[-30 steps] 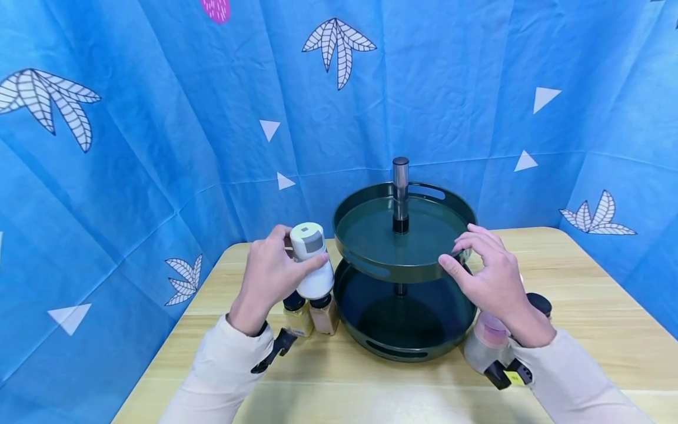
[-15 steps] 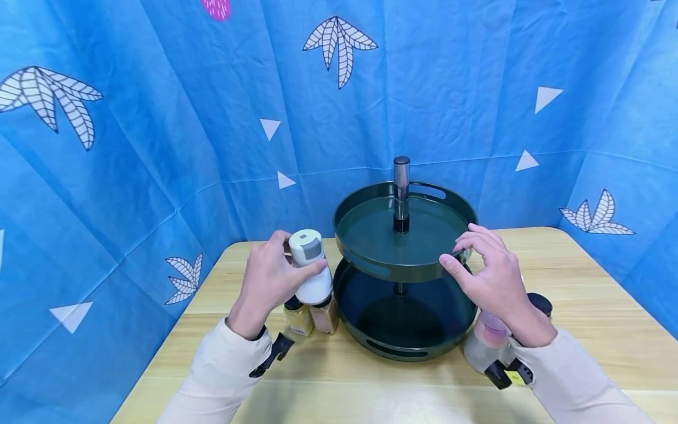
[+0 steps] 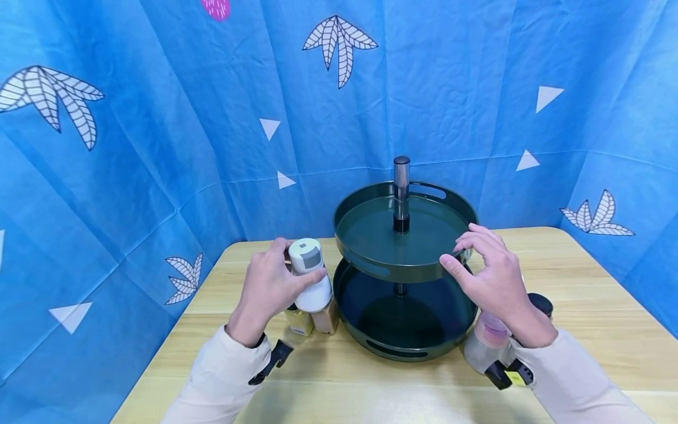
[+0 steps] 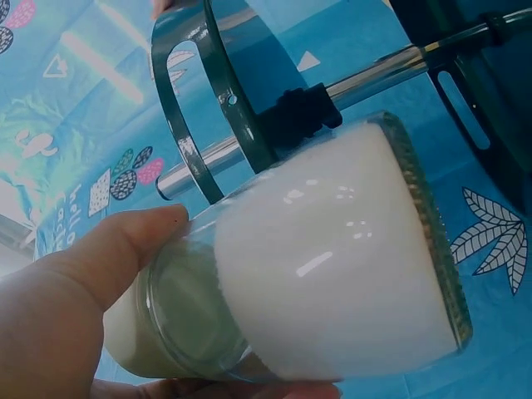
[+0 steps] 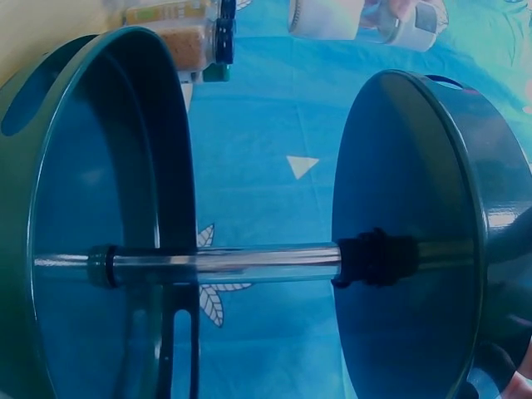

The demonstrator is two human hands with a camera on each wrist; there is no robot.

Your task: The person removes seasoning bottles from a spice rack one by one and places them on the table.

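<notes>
My left hand (image 3: 267, 282) grips a clear glass shaker jar (image 3: 313, 291) by its white lid end, thumb on the near side. White contents fill the jar's lower part in the left wrist view. It stands nearly upright, left of a dark green two-tier round tray (image 3: 392, 274) with a metal centre post. Behind and below it are two square spice bottles: one yellow (image 3: 300, 323), the other brownish (image 3: 325, 321). My right hand (image 3: 492, 271) is at the upper tier's right rim, fingers loosely bent and thumb apart; whether it presses the rim is unclear.
Under my right forearm stand a jar with a pinkish top (image 3: 491, 331) and another with a black lid (image 3: 540, 304), both partly hidden. The wooden table (image 3: 381, 394) is bounded at the back and sides by a blue patterned cloth (image 3: 339, 129).
My left hand has lowered the shaker jar slightly, so it now covers more of the spice bottles' dark caps. The right hand and the tray have stayed still.
</notes>
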